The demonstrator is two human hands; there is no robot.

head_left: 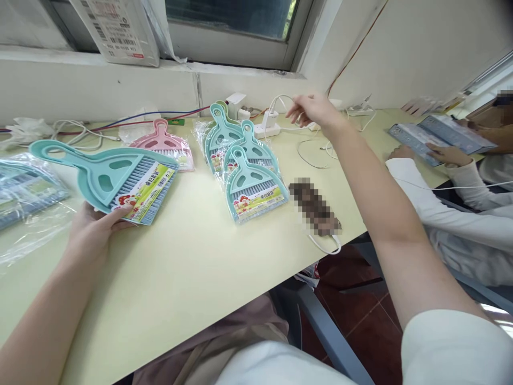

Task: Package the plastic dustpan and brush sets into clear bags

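On the left, my left hand [98, 224] is closed on the lower edge of a teal dustpan-and-brush set [106, 179], lifted and tilted, its handle pointing up-left. A yellow-green label with a red mushroom picture wraps its blue bristles. My right hand [310, 109] is raised over the back of the table, fingers loosely bent and apart, with nothing visible in them. A white cable [276, 99] loops right by its fingertips; whether they touch is unclear. Between my hands lie several bagged teal dustpan sets [250, 179], overlapping. A pink dustpan set [160, 140] lies farther back.
More bagged sets [28, 187] lie at the left edge. A phone [315, 208], blurred out and on a white cable, lies near the table's front edge. A power strip [267, 129] with chargers stands by the wall. At right, other people handle blue-grey boxes [441, 138].
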